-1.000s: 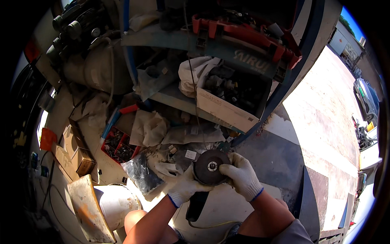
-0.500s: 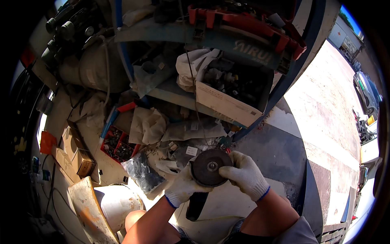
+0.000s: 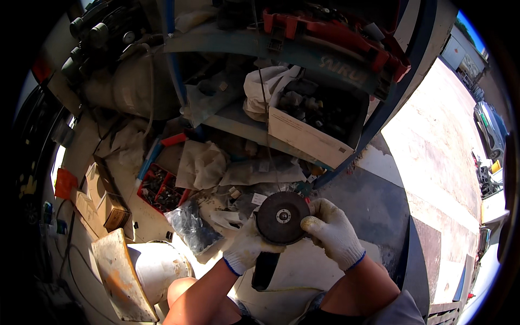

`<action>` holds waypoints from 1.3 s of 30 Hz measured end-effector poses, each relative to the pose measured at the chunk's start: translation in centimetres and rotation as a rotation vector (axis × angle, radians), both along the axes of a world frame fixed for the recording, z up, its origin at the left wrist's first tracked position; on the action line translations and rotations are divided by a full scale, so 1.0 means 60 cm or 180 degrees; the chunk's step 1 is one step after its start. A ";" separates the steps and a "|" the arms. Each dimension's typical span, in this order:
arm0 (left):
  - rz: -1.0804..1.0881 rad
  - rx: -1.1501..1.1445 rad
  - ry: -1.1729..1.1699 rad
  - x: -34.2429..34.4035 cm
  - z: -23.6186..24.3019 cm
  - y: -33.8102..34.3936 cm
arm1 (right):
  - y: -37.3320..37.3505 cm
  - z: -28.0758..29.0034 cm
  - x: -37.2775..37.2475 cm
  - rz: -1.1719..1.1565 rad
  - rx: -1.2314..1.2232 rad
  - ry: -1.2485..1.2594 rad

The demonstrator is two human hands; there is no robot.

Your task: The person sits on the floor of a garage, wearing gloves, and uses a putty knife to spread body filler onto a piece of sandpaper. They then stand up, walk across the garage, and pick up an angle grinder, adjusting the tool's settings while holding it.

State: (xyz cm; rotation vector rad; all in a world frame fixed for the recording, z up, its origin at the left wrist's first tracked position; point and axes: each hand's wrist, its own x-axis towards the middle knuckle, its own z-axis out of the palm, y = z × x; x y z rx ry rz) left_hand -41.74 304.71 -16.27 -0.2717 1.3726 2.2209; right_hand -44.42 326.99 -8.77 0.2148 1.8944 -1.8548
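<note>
A dark round grinding disc with a metal nut at its centre faces up between my hands. It appears mounted on an angle grinder, whose black body seems to show below. My left hand, in a white knitted glove with a blue cuff, is closed around the tool at the disc's lower left, its fingers mostly hidden. At the right rim, my right hand, gloved alike, is closed with the thumb against the disc's edge; its other fingers are curled and partly out of sight.
A metal shelf unit ahead holds a white carton of parts and a red open case. On the floor lie a red divided tray, plastic bags and brown cardboard boxes. A white bucket stands at lower left.
My right thumb has slid from the disc's face out to its right rim. The disc now faces more squarely upward, and its central nut shows more fully.
</note>
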 end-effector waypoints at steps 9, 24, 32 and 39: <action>0.0535 0.0258 -0.0409 -0.004 -0.011 0.004 | 0.024 -0.072 -0.027 -0.1672 -0.1553 -0.0177; 0.0896 0.0029 -0.0275 0.004 -0.048 0.030 | -0.023 -0.045 -0.010 -0.0019 0.1541 0.2125; 0.0761 -0.0127 -0.0441 0.003 -0.039 0.034 | -0.026 -0.038 -0.021 -0.0325 0.0706 0.0788; 0.0799 -0.0112 -0.0496 0.001 -0.037 0.036 | 0.016 -0.048 -0.034 -0.0610 -0.1381 -0.0378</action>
